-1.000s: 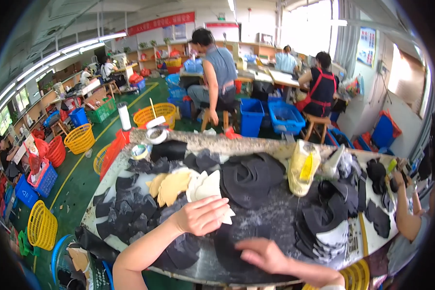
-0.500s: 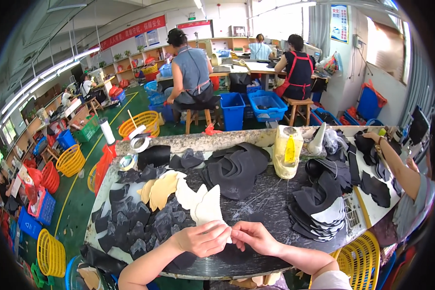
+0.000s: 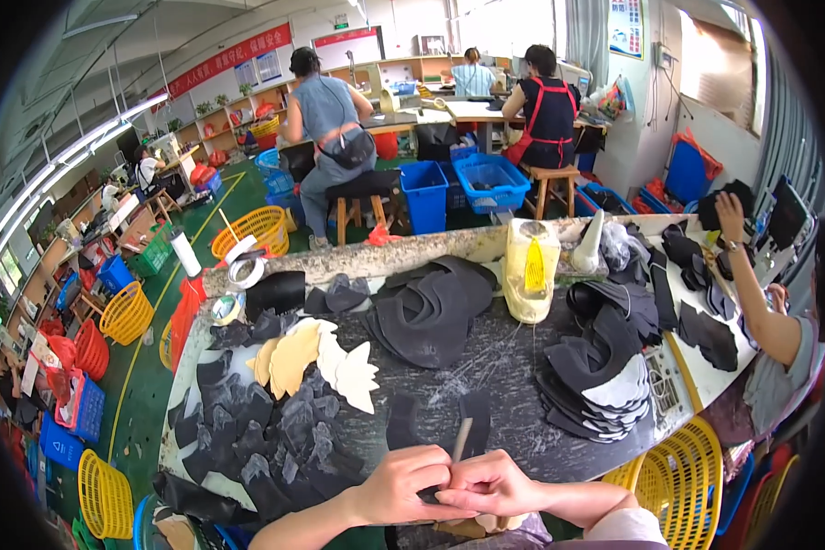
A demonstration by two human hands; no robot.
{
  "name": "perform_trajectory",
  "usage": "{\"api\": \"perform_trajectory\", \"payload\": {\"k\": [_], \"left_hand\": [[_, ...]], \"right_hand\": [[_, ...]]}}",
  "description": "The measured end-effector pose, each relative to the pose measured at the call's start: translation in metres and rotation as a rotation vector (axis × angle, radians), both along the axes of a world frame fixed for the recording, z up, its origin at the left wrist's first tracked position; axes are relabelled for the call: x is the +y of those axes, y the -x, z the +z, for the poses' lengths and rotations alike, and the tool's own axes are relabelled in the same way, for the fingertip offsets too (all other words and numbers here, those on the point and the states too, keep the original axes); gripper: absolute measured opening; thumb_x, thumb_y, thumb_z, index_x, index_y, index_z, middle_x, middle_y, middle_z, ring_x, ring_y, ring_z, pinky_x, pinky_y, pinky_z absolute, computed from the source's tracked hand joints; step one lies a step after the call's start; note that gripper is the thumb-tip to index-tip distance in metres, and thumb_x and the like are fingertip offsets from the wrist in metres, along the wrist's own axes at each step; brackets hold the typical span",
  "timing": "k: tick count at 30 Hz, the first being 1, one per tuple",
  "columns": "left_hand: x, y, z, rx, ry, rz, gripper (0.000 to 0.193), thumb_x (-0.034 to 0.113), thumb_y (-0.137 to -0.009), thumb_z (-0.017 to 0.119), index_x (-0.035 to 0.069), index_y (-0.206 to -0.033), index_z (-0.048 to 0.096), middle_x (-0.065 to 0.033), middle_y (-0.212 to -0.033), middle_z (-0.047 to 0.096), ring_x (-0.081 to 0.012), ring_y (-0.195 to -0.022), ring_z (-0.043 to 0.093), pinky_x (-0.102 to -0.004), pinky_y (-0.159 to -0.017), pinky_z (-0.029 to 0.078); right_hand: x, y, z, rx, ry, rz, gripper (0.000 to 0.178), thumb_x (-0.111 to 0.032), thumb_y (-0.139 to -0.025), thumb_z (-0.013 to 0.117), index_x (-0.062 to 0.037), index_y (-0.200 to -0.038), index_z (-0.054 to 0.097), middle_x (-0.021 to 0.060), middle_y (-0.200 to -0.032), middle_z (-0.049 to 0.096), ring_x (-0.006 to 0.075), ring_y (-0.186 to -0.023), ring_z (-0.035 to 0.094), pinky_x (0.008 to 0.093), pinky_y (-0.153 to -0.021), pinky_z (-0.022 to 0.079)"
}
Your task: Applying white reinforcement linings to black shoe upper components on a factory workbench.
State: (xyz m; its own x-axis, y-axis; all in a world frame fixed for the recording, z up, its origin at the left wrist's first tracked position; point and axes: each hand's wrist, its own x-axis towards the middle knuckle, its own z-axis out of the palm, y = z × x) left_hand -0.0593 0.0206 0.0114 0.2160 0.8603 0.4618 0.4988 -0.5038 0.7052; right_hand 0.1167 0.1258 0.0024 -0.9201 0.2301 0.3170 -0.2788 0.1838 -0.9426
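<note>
At the near edge of the table, my left hand (image 3: 401, 486) and my right hand (image 3: 490, 484) meet, fingers closed on a black curved piece (image 3: 475, 418) of sheet material. Its two ends reach out beyond my fingers, while its middle is hidden behind them. A narrow light-grey strip (image 3: 464, 438) stands up between the hands; I cannot tell whether it belongs to the piece. Left of them lies a heap of small black cut pieces (image 3: 293, 431). Past that, cream scalloped pieces (image 3: 348, 371) and tan pieces (image 3: 291, 359) lie fanned out.
Large black curved pieces (image 3: 431, 316) are stacked mid-table. A yellowish plastic jug (image 3: 528, 275) and a white cone (image 3: 589, 246) stand behind. Black and white pieces (image 3: 605, 390) are piled at right, near a co-worker's raised arm (image 3: 752, 284). A yellow basket (image 3: 683, 481) stands below.
The cream piece that was between my hands now lies with the others. My hands have come nearer the table edge and hold the black curved piece. The co-worker's hand at right has risen.
</note>
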Motion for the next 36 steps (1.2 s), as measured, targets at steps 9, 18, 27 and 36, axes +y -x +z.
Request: {"api": "perform_trajectory", "payload": {"k": [9, 18, 27, 36], "left_hand": [[-0.026, -0.031, -0.063, -1.786, 0.216, -0.267, 0.022, 0.028, -0.092, 0.052, 0.009, -0.08, 0.055, -0.0081, -0.101, 0.048, -0.024, -0.097, 0.047, -0.044, -0.097, 0.033], [-0.048, 0.011, -0.042, -0.538, 0.244, -0.121, 0.039, 0.036, -0.076, 0.08, 0.006, -0.071, 0.055, -0.0063, -0.076, 0.066, -0.0214, -0.064, 0.06, -0.0353, -0.066, 0.049], [-0.009, 0.042, -0.07, -0.329, 0.609, 0.295, 0.03, 0.007, -0.081, 0.075, 0.005, -0.105, 0.057, -0.0044, -0.077, 0.068, -0.0112, -0.069, 0.066, -0.0248, -0.063, 0.051], [-0.002, 0.03, -0.088, -0.015, 0.492, 0.289, 0.029, 0.014, -0.085, 0.07, 0.007, -0.108, 0.055, -0.008, -0.078, 0.067, -0.0196, -0.062, 0.066, -0.0306, -0.055, 0.051]], "right_hand": [[0.001, -0.022, -0.046, 0.074, 0.959, 0.159, 0.026, 0.0, -0.086, 0.059, -0.0013, -0.06, 0.055, 0.0193, -0.101, 0.068, 0.0172, -0.079, 0.062, 0.0275, -0.066, 0.046], [-0.022, -0.033, -0.05, -0.303, -0.226, 0.053, 0.04, -0.04, -0.081, 0.075, -0.0032, -0.092, 0.063, 0.0104, -0.088, 0.063, 0.0296, -0.068, 0.062, 0.0384, -0.057, 0.048], [0.029, -0.011, -0.067, -0.252, -0.621, -0.418, 0.02, -0.018, -0.08, 0.073, -0.0053, -0.071, 0.061, 0.0051, -0.077, 0.055, 0.0239, -0.074, 0.057, 0.0344, -0.067, 0.04], [0.04, -0.004, -0.079, -0.219, -0.865, -0.388, 0.027, -0.026, -0.079, 0.075, -0.0075, -0.068, 0.059, 0.0041, -0.077, 0.053, 0.0201, -0.072, 0.056, 0.034, -0.068, 0.042]]}}
